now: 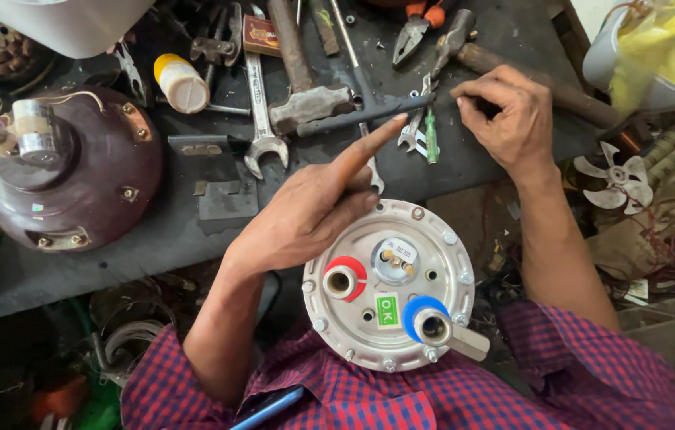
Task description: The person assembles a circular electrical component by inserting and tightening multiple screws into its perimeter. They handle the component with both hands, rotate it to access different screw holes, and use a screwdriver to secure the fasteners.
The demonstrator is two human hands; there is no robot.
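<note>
White bucket [602,60], top right corner: holds yellow plastic bag [656,36]. Round metal flange plate [389,285] sits against person's lap at surface [186,231] edge: two pipe stubs, one red-collared, one blue-collared; bolts ring rim. Left hand [306,211] above plate, forefinger stretched to thin dark rod [365,114], other fingers loosely curled, grip grasping nothing. Right hand [505,111] pinches rod's far end, grip clenched on it. One hammer [302,72], one open-end spanner [260,103], one maroon motor housing [75,171].
</note>
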